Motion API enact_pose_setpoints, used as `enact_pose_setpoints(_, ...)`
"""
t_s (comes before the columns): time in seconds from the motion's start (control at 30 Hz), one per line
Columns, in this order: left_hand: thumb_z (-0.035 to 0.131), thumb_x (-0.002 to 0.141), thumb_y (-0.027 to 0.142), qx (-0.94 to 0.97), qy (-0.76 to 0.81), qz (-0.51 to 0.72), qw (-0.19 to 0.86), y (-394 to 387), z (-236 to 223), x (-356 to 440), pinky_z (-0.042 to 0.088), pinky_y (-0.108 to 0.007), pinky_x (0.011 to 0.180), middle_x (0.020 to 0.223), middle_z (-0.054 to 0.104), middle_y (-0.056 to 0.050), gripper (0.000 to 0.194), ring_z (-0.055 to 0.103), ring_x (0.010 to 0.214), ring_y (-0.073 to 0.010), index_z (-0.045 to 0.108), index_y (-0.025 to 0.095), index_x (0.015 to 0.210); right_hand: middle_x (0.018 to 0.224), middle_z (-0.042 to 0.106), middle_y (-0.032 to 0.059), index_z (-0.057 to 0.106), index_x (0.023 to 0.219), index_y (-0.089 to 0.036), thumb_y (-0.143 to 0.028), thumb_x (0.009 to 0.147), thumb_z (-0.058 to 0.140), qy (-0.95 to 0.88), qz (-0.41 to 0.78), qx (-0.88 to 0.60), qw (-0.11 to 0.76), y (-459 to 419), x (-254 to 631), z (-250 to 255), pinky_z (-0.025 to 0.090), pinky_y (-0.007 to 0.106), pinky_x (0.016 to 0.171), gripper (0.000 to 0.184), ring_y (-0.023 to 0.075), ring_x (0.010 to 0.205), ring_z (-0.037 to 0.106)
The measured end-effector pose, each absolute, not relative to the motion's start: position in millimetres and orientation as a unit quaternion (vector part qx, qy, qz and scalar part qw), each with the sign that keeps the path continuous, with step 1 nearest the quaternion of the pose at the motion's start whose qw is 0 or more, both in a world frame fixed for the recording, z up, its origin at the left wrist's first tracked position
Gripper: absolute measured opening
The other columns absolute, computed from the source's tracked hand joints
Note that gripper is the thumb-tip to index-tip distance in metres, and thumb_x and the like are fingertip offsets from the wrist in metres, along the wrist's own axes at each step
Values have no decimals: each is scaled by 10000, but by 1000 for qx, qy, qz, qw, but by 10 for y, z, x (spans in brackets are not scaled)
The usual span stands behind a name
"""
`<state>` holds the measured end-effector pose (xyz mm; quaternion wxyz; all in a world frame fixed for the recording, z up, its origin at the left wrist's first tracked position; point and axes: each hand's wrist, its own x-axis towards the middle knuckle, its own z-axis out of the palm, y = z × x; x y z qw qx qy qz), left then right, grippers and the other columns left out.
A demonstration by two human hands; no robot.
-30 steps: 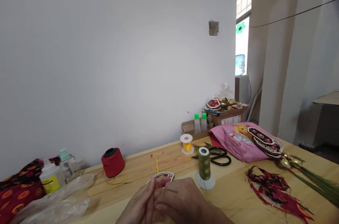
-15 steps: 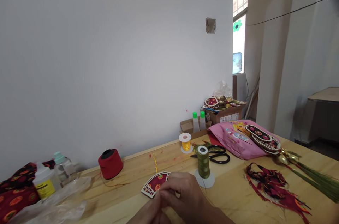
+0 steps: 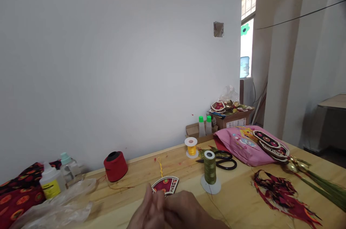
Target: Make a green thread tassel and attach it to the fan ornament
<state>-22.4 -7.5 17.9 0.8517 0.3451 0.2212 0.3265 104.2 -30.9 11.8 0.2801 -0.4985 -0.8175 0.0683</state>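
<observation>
My left hand (image 3: 150,211) and my right hand (image 3: 186,209) are together at the bottom middle, fingers pinched and touching each other. Whatever lies between the fingertips is hidden. Just beyond them, a fan-shaped ornament (image 3: 167,185) with a pale cut-out border and red patterned fabric lies on the table. The hands cover its lower edge. From its top a yellow braided cord loop (image 3: 160,167) stretches toward the wall. To the right stands a spool of olive-green thread (image 3: 210,169) on a white base, its loose strand trailing down past my right hand.
Black-handled scissors (image 3: 224,159) and a yellow thread spool (image 3: 191,148) lie behind the green spool. A red thread cone (image 3: 115,167), a glue bottle (image 3: 51,184) and plastic wrap (image 3: 65,207) sit left. A pink bag (image 3: 243,146) and fabric scraps (image 3: 281,196) are right.
My hands have shifted down and slightly left, uncovering the right side of the ornament. My left fingers now stand higher beside the right ones. The whole view has moved slightly.
</observation>
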Motion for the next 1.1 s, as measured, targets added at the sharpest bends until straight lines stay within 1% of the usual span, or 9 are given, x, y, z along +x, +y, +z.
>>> enact_pose_setpoints(0.1,254,863,397,222,155,424,864,26,286,-224,133,-105,266,374,250,108,405,211,252,-16,576,187,737,608,654,-8,635,656,-195,-195,704,537,-846,34,-526,84,-245,932,68,257,186,361,109,106,406,484)
enact_pose_setpoints(0.17,204,892,296,179,125,494,842,76,351,-232,189,-93,277,413,342,88,396,324,287,-15,563,157,799,560,643,-35,633,623,-227,-221,703,534,-859,21,-508,57,-202,899,-14,254,188,352,127,103,366,472)
enact_pose_setpoints(0.27,203,892,258,215,144,542,799,128,379,-242,300,-103,336,446,384,63,415,390,351,-28,557,129,717,469,595,-74,604,546,-248,-260,727,506,-872,-7,-470,139,-206,914,-76,247,169,356,206,76,343,455)
enact_pose_setpoints(0.43,345,851,324,262,204,530,780,181,283,-217,420,-184,459,471,451,39,350,448,430,-70,591,120,708,561,645,-60,603,590,-218,-286,731,545,-880,-51,-444,161,-359,1022,140,180,187,342,167,77,418,503)
enact_pose_setpoints(0.63,519,775,309,336,291,395,804,59,232,-116,417,-206,455,538,599,-62,281,553,484,-125,619,55,710,686,652,-30,588,667,-196,-244,803,450,-851,-73,-403,328,-400,1180,196,328,175,472,200,79,574,547)
enact_pose_setpoints(0.73,541,765,293,331,300,327,833,-40,229,-44,417,-202,451,537,615,-46,229,565,461,-120,620,80,729,714,638,-24,580,695,-210,-244,834,401,-843,-61,-395,359,-390,1235,182,338,172,500,229,81,596,536)
enact_pose_setpoints(0.83,528,779,258,274,277,326,861,-91,213,3,403,-161,434,530,613,-20,187,554,439,-88,617,102,726,704,627,-10,588,714,-209,-244,826,405,-833,-51,-408,371,-395,1252,200,342,181,508,218,97,602,530)
enact_pose_setpoints(1.0,392,821,395,253,258,275,891,-129,239,-8,441,-193,569,561,632,-49,407,586,533,-110,643,92,718,688,625,1,632,736,-194,-223,787,478,-784,38,-434,441,-396,1228,206,368,172,550,165,103,625,540)
enact_pose_setpoints(1.1,274,815,492,295,248,234,893,-159,263,-31,419,-195,593,550,629,-66,586,585,557,-119,650,95,608,669,617,-13,654,742,-198,-181,755,526,-753,91,-445,476,-375,1219,188,354,171,545,129,94,600,519)
